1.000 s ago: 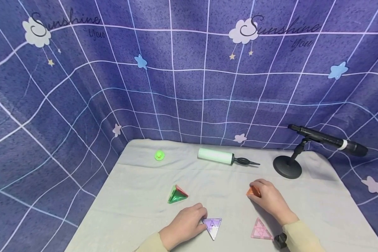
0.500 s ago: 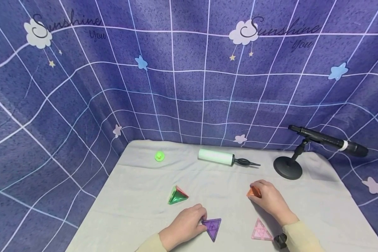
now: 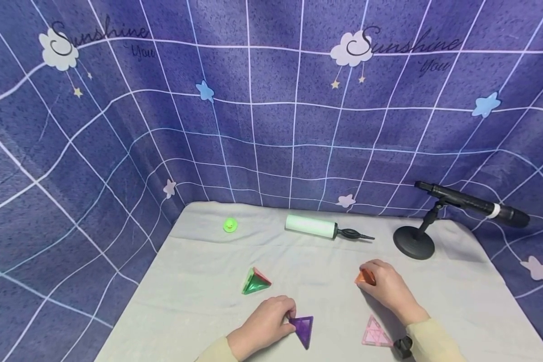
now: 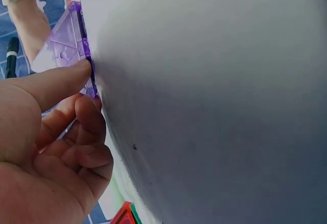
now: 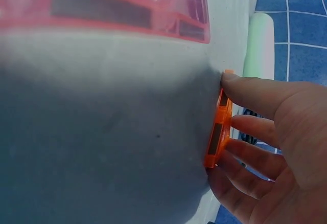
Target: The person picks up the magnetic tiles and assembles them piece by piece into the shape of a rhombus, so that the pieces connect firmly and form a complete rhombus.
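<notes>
Two pinches at once: purple triangle (image 3: 303,329) at near centre, orange triangle (image 3: 366,277) farther right

Nearest, the left hand (image 3: 269,319) comes in from the left, its thumb and fingers clamped on the purple triangle at one corner; the tile sits tilted, and whether it touches the pale cloth (image 3: 185,286) cannot be told. To the right lies a pink triangle (image 3: 374,333), flat on the cloth, just beside a black device (image 3: 403,347) at the right wrist.

Somewhat farther, on the right, the right hand (image 3: 384,284) grips the orange triangle between thumb and fingers, dark strips showing along the tile's edge in its wrist view. At about that depth on the left stands a green-and-red pyramid (image 3: 256,282), well apart from the orange piece.

Beyond them, a black stand (image 3: 414,242) on the right bears a microphone (image 3: 475,203), a pale green pump (image 3: 312,226) lies mid-table, and a bright green duck (image 3: 230,225) sits at far left. Farthest hangs a violet-blue curtain (image 3: 271,120) patterned with white grid lines, clouds and stars.
</notes>
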`<act>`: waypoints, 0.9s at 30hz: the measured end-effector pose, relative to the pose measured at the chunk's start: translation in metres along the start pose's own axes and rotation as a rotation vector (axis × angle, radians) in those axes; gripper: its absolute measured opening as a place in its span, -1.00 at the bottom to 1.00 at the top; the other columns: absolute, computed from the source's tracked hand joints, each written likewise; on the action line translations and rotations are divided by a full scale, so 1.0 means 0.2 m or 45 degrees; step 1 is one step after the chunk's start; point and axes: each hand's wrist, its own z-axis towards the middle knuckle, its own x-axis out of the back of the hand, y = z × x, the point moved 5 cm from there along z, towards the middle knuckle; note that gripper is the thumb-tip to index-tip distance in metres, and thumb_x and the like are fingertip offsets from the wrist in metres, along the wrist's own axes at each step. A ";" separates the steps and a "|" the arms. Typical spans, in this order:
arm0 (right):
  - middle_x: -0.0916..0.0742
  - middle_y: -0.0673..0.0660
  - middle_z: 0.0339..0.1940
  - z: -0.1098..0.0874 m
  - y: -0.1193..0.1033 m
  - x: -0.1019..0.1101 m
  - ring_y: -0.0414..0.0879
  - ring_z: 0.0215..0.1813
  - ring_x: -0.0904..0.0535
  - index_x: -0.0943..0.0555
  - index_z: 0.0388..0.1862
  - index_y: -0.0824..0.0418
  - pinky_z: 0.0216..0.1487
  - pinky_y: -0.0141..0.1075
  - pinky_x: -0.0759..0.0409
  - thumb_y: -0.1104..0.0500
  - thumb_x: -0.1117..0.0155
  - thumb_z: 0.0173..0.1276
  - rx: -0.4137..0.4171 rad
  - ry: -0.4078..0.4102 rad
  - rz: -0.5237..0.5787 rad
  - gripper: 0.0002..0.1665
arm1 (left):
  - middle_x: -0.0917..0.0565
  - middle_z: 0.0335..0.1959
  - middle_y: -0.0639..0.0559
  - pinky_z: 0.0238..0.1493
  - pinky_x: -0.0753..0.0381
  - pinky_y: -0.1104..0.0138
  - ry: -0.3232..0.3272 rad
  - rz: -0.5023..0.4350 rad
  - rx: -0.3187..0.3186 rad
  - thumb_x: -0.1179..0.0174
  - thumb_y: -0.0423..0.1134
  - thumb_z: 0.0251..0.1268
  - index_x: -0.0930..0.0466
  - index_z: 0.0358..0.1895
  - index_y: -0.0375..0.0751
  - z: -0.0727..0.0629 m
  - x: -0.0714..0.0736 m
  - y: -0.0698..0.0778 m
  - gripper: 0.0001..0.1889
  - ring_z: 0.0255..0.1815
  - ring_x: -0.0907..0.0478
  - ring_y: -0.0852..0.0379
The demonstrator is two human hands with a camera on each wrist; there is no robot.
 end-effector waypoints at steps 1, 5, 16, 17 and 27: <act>-0.76 0.17 -0.13 0.00 0.00 0.00 0.11 -0.11 -0.69 -0.76 -0.11 0.31 -0.04 0.07 -0.64 0.22 -0.72 0.00 -0.002 0.000 -0.001 -0.54 | -0.48 -0.44 0.33 -0.35 -0.37 0.48 0.002 -0.006 -0.008 -0.57 -0.23 0.07 -0.54 -0.37 0.07 0.00 0.00 0.00 -0.70 -0.44 -0.34 0.41; -0.76 0.16 -0.14 0.00 0.00 0.00 0.10 -0.11 -0.69 -0.75 -0.12 0.30 -0.04 0.06 -0.63 0.22 -0.72 0.01 -0.008 -0.006 0.001 -0.55 | -0.52 -0.41 0.33 -0.32 -0.39 0.51 -0.002 -0.012 -0.052 -0.55 -0.27 0.08 -0.61 -0.29 0.05 0.00 0.00 0.00 -0.74 -0.40 -0.36 0.43; -0.76 0.19 -0.11 0.00 -0.02 0.01 0.12 -0.08 -0.70 -0.75 -0.13 0.30 0.01 0.07 -0.63 0.23 -0.72 0.01 -0.014 -0.020 0.017 -0.57 | -0.55 -0.37 0.38 -0.28 -0.41 0.55 -0.022 0.058 -0.117 -0.48 -0.31 0.15 -0.75 -0.30 0.10 -0.01 0.02 0.02 -0.83 -0.37 -0.40 0.48; -0.77 0.18 -0.12 0.00 -0.02 0.02 0.12 -0.08 -0.70 -0.75 -0.13 0.30 0.01 0.07 -0.63 0.23 -0.72 0.01 -0.013 -0.019 0.015 -0.57 | -0.55 -0.36 0.38 -0.27 -0.42 0.55 -0.023 0.065 -0.109 -0.49 -0.30 0.16 -0.75 -0.30 0.09 -0.01 0.02 0.02 -0.84 -0.37 -0.41 0.48; -0.76 0.16 -0.13 0.02 -0.06 -0.01 0.08 -0.09 -0.70 -0.76 -0.13 0.29 -0.01 0.04 -0.64 0.22 -0.74 0.00 0.007 -0.039 0.025 -0.55 | -0.50 -0.45 0.38 -0.34 -0.43 0.46 0.005 0.119 0.011 -0.50 -0.26 0.19 -0.72 -0.35 0.07 0.00 0.07 -0.02 -0.86 -0.44 -0.38 0.42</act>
